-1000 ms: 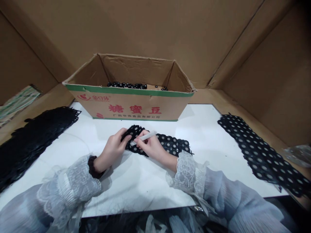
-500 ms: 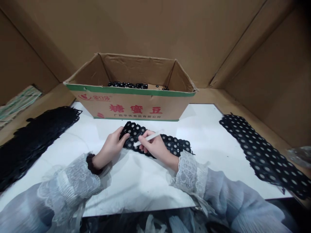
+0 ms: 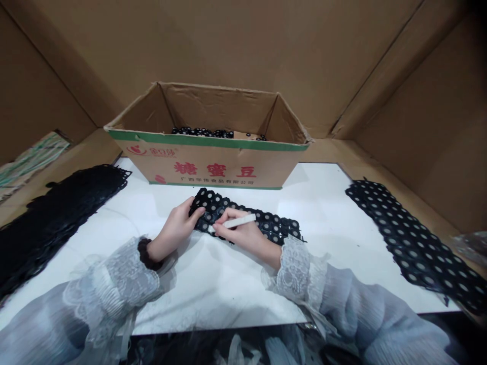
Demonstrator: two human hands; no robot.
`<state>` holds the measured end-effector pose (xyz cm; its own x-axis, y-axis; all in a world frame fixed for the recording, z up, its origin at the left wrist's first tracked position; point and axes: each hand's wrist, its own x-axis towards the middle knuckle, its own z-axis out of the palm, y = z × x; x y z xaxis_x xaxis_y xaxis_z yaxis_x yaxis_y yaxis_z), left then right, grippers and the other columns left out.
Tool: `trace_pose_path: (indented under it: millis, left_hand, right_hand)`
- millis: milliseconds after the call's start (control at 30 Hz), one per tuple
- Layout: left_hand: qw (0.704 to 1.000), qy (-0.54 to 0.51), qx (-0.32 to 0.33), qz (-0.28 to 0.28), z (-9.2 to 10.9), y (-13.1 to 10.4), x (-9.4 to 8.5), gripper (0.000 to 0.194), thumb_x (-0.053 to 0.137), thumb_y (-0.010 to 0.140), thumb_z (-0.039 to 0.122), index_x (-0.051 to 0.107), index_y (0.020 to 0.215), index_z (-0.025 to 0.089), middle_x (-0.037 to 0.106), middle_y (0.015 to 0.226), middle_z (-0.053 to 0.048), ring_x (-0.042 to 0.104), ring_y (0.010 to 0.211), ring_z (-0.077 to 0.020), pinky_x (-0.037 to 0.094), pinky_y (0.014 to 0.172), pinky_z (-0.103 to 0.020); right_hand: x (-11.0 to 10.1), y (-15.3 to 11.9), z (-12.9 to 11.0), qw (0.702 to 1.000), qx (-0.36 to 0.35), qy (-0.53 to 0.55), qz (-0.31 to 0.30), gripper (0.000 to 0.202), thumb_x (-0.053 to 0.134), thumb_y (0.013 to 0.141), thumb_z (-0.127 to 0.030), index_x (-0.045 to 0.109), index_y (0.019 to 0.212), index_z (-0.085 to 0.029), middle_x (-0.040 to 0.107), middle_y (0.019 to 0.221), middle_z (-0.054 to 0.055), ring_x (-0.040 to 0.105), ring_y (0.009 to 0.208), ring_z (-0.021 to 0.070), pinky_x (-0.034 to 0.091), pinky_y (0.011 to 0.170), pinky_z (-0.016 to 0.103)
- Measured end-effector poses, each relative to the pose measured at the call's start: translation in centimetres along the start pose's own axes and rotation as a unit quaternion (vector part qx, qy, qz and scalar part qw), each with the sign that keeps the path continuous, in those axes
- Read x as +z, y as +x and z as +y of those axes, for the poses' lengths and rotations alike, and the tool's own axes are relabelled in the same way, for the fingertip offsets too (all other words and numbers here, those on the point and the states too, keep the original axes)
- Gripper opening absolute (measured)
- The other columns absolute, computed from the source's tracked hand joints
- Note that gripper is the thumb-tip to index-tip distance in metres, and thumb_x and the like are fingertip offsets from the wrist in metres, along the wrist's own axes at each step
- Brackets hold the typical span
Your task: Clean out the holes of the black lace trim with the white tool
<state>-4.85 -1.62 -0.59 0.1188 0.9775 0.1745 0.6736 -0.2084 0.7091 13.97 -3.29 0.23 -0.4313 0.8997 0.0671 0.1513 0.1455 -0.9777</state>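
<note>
A black strip with rows of pale round discs lies slanting across the white tabletop in front of the box. My left hand grips its left end, thumb on top and the fingers mostly hidden behind the edge. A white pen-like tool is pinched in my right hand, its tip down on the strip close to my left thumb. The right hand covers part of the strip's middle.
An open cardboard box with black disc pieces inside stands behind the strip. A black stack lies at the left, another dotted black sheet at the right. Cardboard walls surround the white tabletop.
The white tool has tilted flatter, and my right fingers have closed nearer its tip. The view has shifted slightly. My left hand keeps its grip on the strip.
</note>
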Motion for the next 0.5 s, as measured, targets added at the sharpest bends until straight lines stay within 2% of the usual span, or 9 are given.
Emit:
trace_pose_path:
  millis: [233, 333, 400, 500]
  left_hand:
    - [0.99, -0.135, -0.039, 0.0, 1.2, -0.7, 0.1, 0.031, 0.049, 0.08, 0.042, 0.053, 0.09, 0.014, 0.063, 0.088, -0.006, 0.057, 0.078, -0.0195, 0.045, 0.068, -0.028]
    - [0.987, -0.153, -0.057, 0.002, 1.3, -0.6, 0.0, 0.032, 0.05, 0.079, 0.043, 0.053, 0.09, 0.013, 0.063, 0.086, -0.006, 0.057, 0.077, -0.0197, 0.046, 0.065, -0.028]
    - [0.988, -0.138, -0.066, 0.004, 0.9, -0.2, -0.1, 0.032, 0.05, 0.077, 0.043, 0.053, 0.087, 0.013, 0.062, 0.082, -0.006, 0.056, 0.075, -0.0199, 0.045, 0.064, -0.029]
    - [0.992, -0.104, -0.067, -0.008, 0.3, 0.4, -0.2, 0.028, 0.05, 0.077, 0.041, 0.052, 0.082, 0.013, 0.06, 0.078, -0.005, 0.054, 0.073, -0.0192, 0.044, 0.064, -0.029]
  right_hand:
    - [0.5, -0.3, 0.3, 0.989, -0.06, -0.131, -0.015, 0.019, 0.056, 0.078, -0.036, 0.054, 0.072, -0.018, 0.061, 0.069, -0.001, 0.05, 0.057, 0.0087, 0.035, 0.054, 0.021]
    - [0.7, -0.4, 0.3, 0.979, -0.084, -0.184, -0.025, 0.018, 0.054, 0.08, -0.036, 0.054, 0.075, -0.019, 0.062, 0.072, -0.001, 0.052, 0.06, 0.0095, 0.036, 0.057, 0.022]
    - [0.7, -0.4, 0.2, 0.982, -0.081, -0.167, -0.016, 0.021, 0.056, 0.079, -0.038, 0.053, 0.074, -0.019, 0.062, 0.075, 0.0, 0.053, 0.062, 0.0101, 0.037, 0.058, 0.023]
    - [0.3, -0.3, -0.1, 0.996, -0.045, -0.079, -0.005, 0.026, 0.061, 0.074, -0.041, 0.049, 0.072, -0.018, 0.061, 0.075, 0.001, 0.052, 0.061, 0.0099, 0.038, 0.055, 0.022]
